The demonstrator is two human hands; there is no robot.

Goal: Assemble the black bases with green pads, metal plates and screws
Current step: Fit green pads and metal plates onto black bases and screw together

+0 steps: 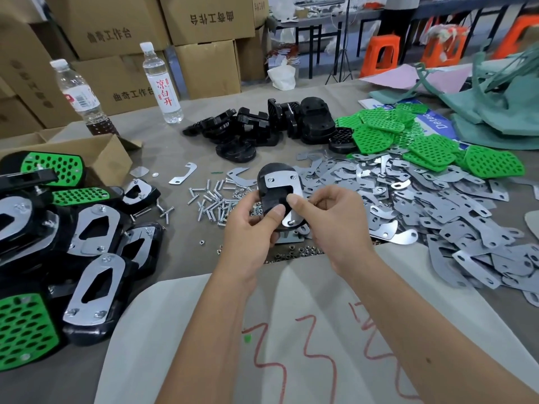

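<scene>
I have both hands raised over the middle of the table (175, 135), sharing one black base (272, 196). My left hand (250, 231) grips it from the lower left, fingers curled beneath and the thumb pressed flat on its top face. My right hand (326, 217) comes in from the right with the fingers curled, the thumb tip pressing on the metal plate (281, 182) that lies on the base; whether anything is pinched under that thumb I cannot tell. A screw (291, 220) stands up through the near end of the plate.

At twelve o'clock from the hands lies the heap of bare black bases (262, 126); at two o'clock the green pads (431, 144); at three o'clock the spread of loose metal plates (437, 205); at ten o'clock the loose screws (211, 202). At nine o'clock finished assemblies (73, 243) are stacked.

Writing: the clear bottle (159, 83) at eleven o'clock reads 凉白开 in red. The cartons (116, 39) behind read 曲奇工作台. A second bottle (81, 100) has a red-and-white label too blurred to read. Red scrawl marks the white cloth (291, 345) under my forearms.
</scene>
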